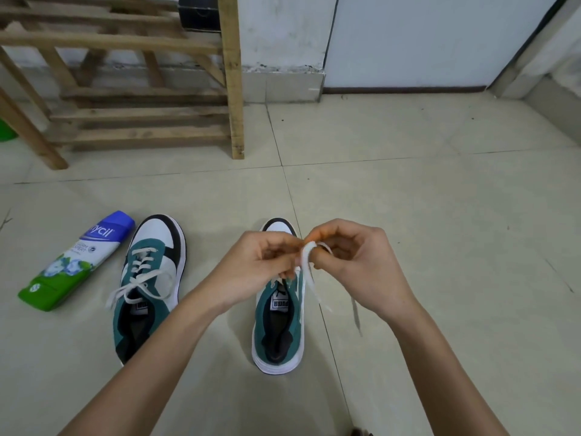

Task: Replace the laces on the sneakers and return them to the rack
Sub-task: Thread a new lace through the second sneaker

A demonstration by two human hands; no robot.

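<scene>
Views: I have one, the head camera.
Position: above and behind the left hand (264, 262) and right hand (355, 265); both forearms enter from my bottom edge.
Facing: forward and down onto the floor (424, 199), as far as the wall's foot beyond the hands.
Nearness: close; the hands pinch a lace (306, 253) near mid-frame, with a sneaker (278, 325) beneath them.
Wide reach: left of the left hand lie a second sneaker (147, 287) and a bottle (78, 259); the rack (141, 114) stands well beyond.

Cannot see the front lacing of the nearer sneaker (279, 313) behind the left hand (261, 265) and right hand (355, 265). Cannot make out any knot in the blurred lace (309, 269). Cut off at the edges: rack (232, 89), black box (198, 14), green object (4, 130).
</scene>
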